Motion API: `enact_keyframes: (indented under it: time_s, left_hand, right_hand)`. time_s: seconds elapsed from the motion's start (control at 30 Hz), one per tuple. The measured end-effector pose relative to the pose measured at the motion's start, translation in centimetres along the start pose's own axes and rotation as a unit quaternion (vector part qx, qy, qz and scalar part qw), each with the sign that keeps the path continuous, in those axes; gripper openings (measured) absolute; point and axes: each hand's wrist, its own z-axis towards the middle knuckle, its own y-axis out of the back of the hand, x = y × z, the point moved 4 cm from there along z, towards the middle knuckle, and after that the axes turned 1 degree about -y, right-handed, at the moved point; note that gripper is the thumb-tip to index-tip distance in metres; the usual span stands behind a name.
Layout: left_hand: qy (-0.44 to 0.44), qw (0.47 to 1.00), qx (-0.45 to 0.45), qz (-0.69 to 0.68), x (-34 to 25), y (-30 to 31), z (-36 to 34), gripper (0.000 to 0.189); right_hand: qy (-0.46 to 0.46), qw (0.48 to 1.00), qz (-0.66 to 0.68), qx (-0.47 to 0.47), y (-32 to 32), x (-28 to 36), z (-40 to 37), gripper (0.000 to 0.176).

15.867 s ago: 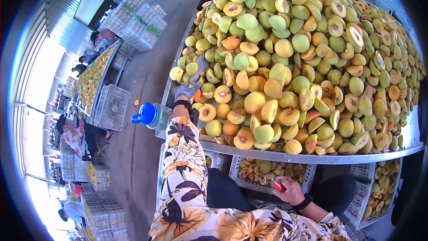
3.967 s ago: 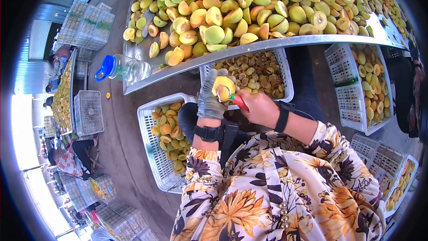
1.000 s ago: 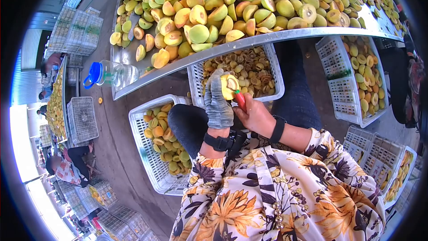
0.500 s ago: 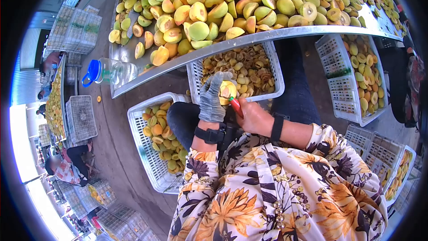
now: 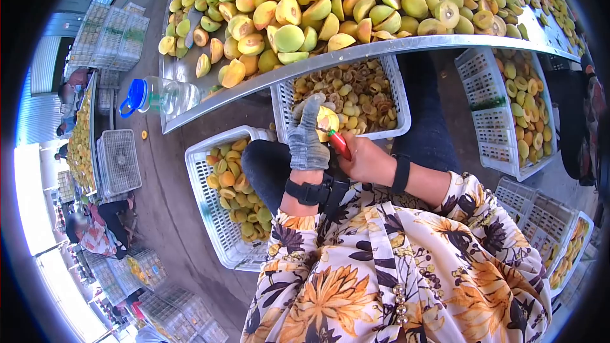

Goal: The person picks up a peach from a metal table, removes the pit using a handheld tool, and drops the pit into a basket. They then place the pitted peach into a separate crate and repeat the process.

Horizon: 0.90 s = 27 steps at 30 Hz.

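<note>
My left hand, in a grey knit glove, is closed around a yellow peach half held up in front of me. My bare right hand grips a small knife by its red handle, which has a green band near the front. The knife's short dark tip meets the cut face of the peach half. Just beyond both hands stands a white crate full of thin peach scraps. Closer on the left, another white crate holds peach halves, beside my knee.
A metal-edged table heaped with peach halves crosses the top. On its left corner lies a clear bottle with a blue cap. More crates of fruit stand at right. Across the floor, a person sits by stacked crates.
Both hands keep their hold and shift slightly right. The knife has turned a little against the peach half, and its dark tip now shows. My gloved fingers are straighter and higher.
</note>
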Motion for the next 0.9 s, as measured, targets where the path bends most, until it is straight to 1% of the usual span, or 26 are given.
enact_keyframes:
  time_s: [0.03, 0.07, 0.13, 0.2, 0.27, 0.3, 0.33, 0.37, 0.4, 0.43, 0.47, 0.5, 0.53, 0.57, 0.6, 0.63, 0.67, 0.7, 0.73, 0.77, 0.8, 0.83, 0.9]
  left_hand:
    - [0.03, 0.999, -0.012, -0.028, -0.1, -0.2, -0.1, 0.03]
    - [0.03, 0.999, -0.011, -0.028, 0.0, 0.2, 0.2, 0.03]
    - [0.113, 0.991, 0.036, -0.056, 0.8, 0.8, 0.9, 0.027]
    - [0.125, 0.991, 0.018, -0.042, 1.4, 1.2, 1.2, 0.025]
    - [0.075, 0.997, 0.001, 0.01, 0.8, 1.3, 1.2, 0.024]
    - [0.075, 0.997, -0.001, 0.01, 0.2, 1.0, 0.8, 0.024]
    - [0.093, 0.995, 0.025, 0.024, -0.7, 0.3, 0.1, 0.021]
    - [0.112, 0.992, 0.05, 0.037, -1.1, -0.1, -0.3, 0.017]
    - [0.112, 0.992, 0.05, 0.037, -1.0, 0.7, 0.1, 0.017]
    - [0.099, 0.985, 0.103, 0.094, -0.7, 1.2, 0.5, 0.018]
    - [0.083, 0.973, 0.156, 0.15, -0.5, 1.7, 0.8, 0.019]
    - [0.044, 0.965, 0.173, 0.193, -1.1, 1.5, 0.5, 0.021]
    - [0.043, 0.965, 0.173, 0.193, -1.3, 1.4, 0.7, 0.021]
    - [0.087, 0.972, 0.163, 0.142, -1.2, 1.4, 0.9, 0.022]
    - [0.132, 0.976, 0.15, 0.09, -0.9, 1.5, 0.8, 0.022]
    - [0.133, 0.976, 0.149, 0.09, -0.9, 1.5, 0.7, 0.022]
    - [0.112, 0.977, 0.161, 0.086, -1.1, 1.3, 0.6, 0.024]
    - [0.09, 0.977, 0.172, 0.083, -1.4, 1.1, 0.5, 0.027]
    - [0.091, 0.977, 0.172, 0.083, -1.6, 1.1, 0.5, 0.027]
    - [0.115, 0.97, 0.206, 0.063, -1.8, 0.7, 0.3, 0.028]
    - [0.138, 0.96, 0.24, 0.044, -1.9, 0.5, 0.3, 0.03]
    - [0.137, 0.961, 0.239, 0.043, -1.8, 0.7, 0.4, 0.03]
    - [0.179, 0.945, 0.274, -0.005, -1.4, 0.6, 0.3, 0.034]
  right_hand:
    - [0.06, 0.997, -0.035, -0.045, 0.0, 0.1, 0.0, 0.022]
    - [0.061, 0.996, -0.035, -0.046, -0.2, -0.3, 0.0, 0.022]
    - [0.061, 0.99, -0.12, -0.051, -0.2, -0.3, 0.0, 0.023]
    - [0.043, 0.993, -0.104, -0.04, -0.3, 0.0, -0.1, 0.024]
    - [0.029, 0.995, -0.089, -0.028, 0.0, 0.7, -0.1, 0.025]
    - [-0.003, 0.998, -0.066, 0.008, 0.1, 0.9, -0.1, 0.026]
    - [-0.034, 0.998, -0.044, 0.043, 0.1, 0.7, -0.2, 0.026]
    - [-0.034, 0.997, -0.044, 0.044, -0.1, 0.0, -0.1, 0.026]
    - [0.035, 0.995, -0.086, 0.029, -0.3, -0.9, 0.0, 0.025]
    - [0.102, 0.986, -0.127, 0.014, -0.2, -0.3, -0.1, 0.025]
    - [0.101, 0.987, -0.126, 0.014, -0.1, -0.2, -0.2, 0.025]
    - [0.012, 0.996, -0.069, 0.062, 0.3, 0.9, -0.3, 0.022]
    - [-0.077, 0.991, -0.011, 0.109, 0.3, 1.2, -0.4, 0.019]
    - [-0.077, 0.991, -0.012, 0.11, 0.4, 1.1, -0.1, 0.019]
    - [-0.1, 0.981, 0.064, 0.15, 0.2, 0.9, -0.1, 0.017]
    - [-0.124, 0.964, 0.139, 0.189, -0.2, 0.7, -0.3, 0.014]
    - [-0.124, 0.964, 0.139, 0.19, -0.2, 0.7, -0.3, 0.014]
    - [-0.144, 0.95, 0.191, 0.202, -0.3, 0.7, -0.4, 0.013]
    - [-0.163, 0.932, 0.242, 0.215, -0.5, 0.8, -0.6, 0.012]
    - [-0.164, 0.932, 0.241, 0.216, -0.6, 1.0, -0.6, 0.012]
    - [-0.184, 0.922, 0.255, 0.226, -0.9, 1.1, -0.8, 0.013]
    - [-0.205, 0.911, 0.27, 0.237, -1.2, 1.2, -0.9, 0.014]
    - [-0.2, 0.908, 0.278, 0.244, -1.4, 1.3, -0.9, 0.014]
